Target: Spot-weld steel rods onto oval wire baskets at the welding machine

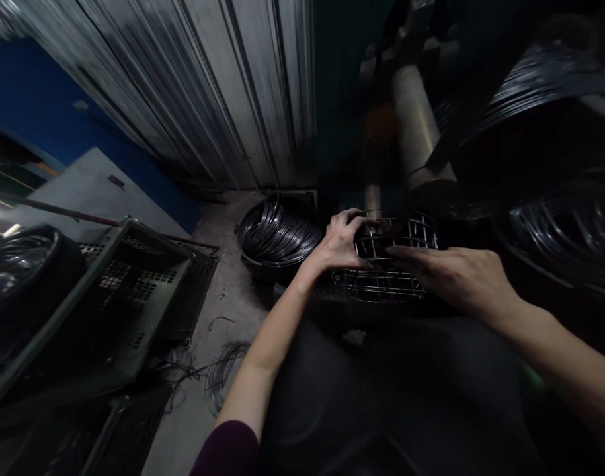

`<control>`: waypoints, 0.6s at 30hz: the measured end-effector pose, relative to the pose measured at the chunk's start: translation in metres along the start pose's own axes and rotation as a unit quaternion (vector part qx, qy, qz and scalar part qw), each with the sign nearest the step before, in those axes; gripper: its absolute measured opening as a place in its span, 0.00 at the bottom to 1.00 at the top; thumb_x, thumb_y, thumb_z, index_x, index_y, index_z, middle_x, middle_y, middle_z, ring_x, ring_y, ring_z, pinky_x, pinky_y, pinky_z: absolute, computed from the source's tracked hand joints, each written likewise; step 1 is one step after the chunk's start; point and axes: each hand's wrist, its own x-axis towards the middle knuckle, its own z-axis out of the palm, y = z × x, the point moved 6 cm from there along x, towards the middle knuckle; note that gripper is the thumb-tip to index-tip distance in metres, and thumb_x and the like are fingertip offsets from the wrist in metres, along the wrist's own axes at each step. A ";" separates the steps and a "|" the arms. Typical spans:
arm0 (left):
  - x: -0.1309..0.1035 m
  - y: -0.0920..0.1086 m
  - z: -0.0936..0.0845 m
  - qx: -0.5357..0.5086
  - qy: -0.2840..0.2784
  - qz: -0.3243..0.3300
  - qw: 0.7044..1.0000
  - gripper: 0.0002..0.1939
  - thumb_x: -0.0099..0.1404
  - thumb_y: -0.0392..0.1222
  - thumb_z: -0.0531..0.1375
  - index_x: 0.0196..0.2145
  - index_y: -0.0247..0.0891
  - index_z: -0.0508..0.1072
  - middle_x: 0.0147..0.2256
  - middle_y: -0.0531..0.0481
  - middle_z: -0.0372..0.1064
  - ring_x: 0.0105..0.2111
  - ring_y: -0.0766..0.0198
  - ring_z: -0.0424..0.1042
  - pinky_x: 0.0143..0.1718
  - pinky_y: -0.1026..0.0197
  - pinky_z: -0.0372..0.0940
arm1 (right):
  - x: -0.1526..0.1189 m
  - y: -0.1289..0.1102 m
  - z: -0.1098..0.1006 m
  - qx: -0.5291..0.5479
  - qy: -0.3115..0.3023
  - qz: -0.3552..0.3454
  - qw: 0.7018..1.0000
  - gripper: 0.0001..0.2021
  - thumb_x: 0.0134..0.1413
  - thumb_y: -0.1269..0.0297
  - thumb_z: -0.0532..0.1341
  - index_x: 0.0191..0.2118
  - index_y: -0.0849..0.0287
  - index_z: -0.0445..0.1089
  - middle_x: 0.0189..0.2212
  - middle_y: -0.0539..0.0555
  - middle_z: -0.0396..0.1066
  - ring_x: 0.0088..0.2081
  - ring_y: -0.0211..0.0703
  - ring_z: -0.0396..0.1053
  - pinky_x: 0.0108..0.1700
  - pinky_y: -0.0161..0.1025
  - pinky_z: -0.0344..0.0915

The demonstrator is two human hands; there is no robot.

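Through the head view I have the wire-grid basket (pixel 424 230) in front of me, between my two hands and just below the grey metal shaft (pixel 416 122). My left hand (pixel 338 239) grasps its left end, fingers over the upper edge and thumb along the lower; I judge that spread grip is there to steady it. My right hand (pixel 455 274) comes in from the opposite side, fingers stretched flat to the wires, likely bracing or guiding; its tips are lost in shadow, so I cannot tell whether they close on anything. A second wire grid (pixel 381 285) shows directly beneath. Left of it, a coil of wire (pixel 287 235) sits in a round tub (pixel 255 262), which presumably keeps the turns together, unlike the loose wire loops (pixel 225 367) on the concrete floor (pixel 235 304).
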 end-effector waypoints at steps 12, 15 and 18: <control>0.020 -0.020 0.000 -0.006 0.027 -0.011 1.000 0.49 0.35 0.50 0.77 0.55 0.38 0.68 0.59 0.36 0.56 0.62 0.40 0.55 0.62 0.37 0.55 | 0.001 0.017 0.015 0.075 0.017 0.201 0.976 0.27 0.64 0.42 0.50 0.37 0.61 0.76 0.35 0.57 0.70 0.25 0.33 0.62 0.22 0.31 0.53; 0.030 -0.025 -0.004 -0.013 0.026 -0.019 0.999 0.48 0.36 0.49 0.77 0.55 0.39 0.69 0.58 0.36 0.56 0.62 0.40 0.56 0.61 0.38 0.56 | 0.014 0.028 0.023 0.100 0.006 0.216 0.971 0.28 0.63 0.41 0.50 0.36 0.62 0.74 0.31 0.57 0.68 0.26 0.36 0.62 0.24 0.33 0.55; 0.038 -0.027 -0.005 -0.012 0.014 -0.011 1.000 0.46 0.37 0.49 0.77 0.55 0.37 0.69 0.57 0.36 0.58 0.62 0.43 0.57 0.63 0.40 0.55 | 0.022 0.032 0.017 0.122 0.012 0.218 0.968 0.25 0.62 0.43 0.53 0.36 0.61 0.74 0.31 0.57 0.68 0.27 0.38 0.64 0.28 0.35 0.61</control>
